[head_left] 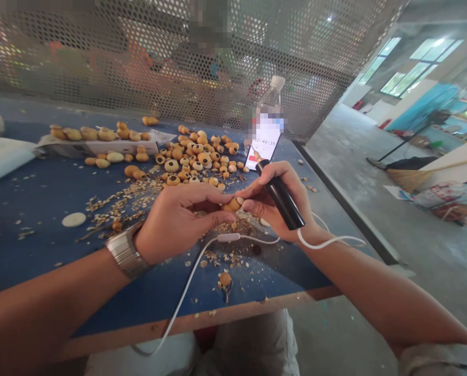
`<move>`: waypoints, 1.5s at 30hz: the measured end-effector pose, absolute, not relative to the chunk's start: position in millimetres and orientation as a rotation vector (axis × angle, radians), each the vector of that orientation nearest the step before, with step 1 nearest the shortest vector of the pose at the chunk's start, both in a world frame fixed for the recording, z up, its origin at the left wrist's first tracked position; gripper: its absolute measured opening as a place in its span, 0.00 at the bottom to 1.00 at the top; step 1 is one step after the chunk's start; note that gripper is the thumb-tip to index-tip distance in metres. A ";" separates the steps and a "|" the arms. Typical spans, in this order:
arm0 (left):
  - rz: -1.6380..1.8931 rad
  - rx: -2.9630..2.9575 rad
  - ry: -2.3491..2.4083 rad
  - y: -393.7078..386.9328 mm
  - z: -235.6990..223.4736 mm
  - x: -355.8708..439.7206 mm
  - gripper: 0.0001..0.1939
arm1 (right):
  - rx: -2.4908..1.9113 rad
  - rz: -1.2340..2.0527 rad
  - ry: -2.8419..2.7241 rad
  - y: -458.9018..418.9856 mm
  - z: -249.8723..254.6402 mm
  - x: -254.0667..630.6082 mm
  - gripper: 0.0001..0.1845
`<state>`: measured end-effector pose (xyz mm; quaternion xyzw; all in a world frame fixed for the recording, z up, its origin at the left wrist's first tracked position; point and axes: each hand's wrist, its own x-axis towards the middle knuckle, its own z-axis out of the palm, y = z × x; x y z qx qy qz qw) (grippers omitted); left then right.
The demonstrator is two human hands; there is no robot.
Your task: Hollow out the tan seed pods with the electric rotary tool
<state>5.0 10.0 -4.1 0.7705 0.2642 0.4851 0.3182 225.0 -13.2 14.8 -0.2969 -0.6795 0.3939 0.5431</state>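
My left hand (pixel 182 216), with a metal-band watch (pixel 127 252) at its wrist, pinches a small tan gourd (pixel 231 205) between thumb and fingers. My right hand (pixel 282 201) is closed round a black corded hand tool (pixel 282 201), a rotary grinder by its look, whose thin tip points up and away. The thumb and fingertips of that hand also touch the gourd's right end, where a pale spot shows. A white cord (pixel 327 243) runs from the tool's lower end. Beyond my hands lies a heap of small gourds (pixel 171 165), many with dark round openings.
More gourds sit on a flat box (pixel 112 148) at the back left. A phone (pixel 263 143) showing a timer leans against a clear bottle (pixel 272 94). Seeds and chips (pixel 119 197) litter the blue table (pixel 45 219). An inline switch (pixel 229 237) lies on the cord. A perforated metal screen (pixel 151 68) stands behind.
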 end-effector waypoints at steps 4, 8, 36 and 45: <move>1.205 1.988 0.708 9.9 -3.4 6.2 0.10 | -0.620 0.977 -1.589 -10.9 16.0 225.3 0.25; 1.172 1.908 0.732 11.1 -2.0 6.2 0.14 | -0.771 0.854 -1.647 -6.5 16.8 238.8 0.23; 1.151 2.074 0.747 15.5 -5.2 3.1 0.11 | -0.584 0.225 -1.851 -29.4 39.6 256.4 0.06; 1.161 2.297 0.742 14.9 -3.4 -0.4 0.12 | -0.547 0.078 -1.978 -34.9 36.0 254.6 0.07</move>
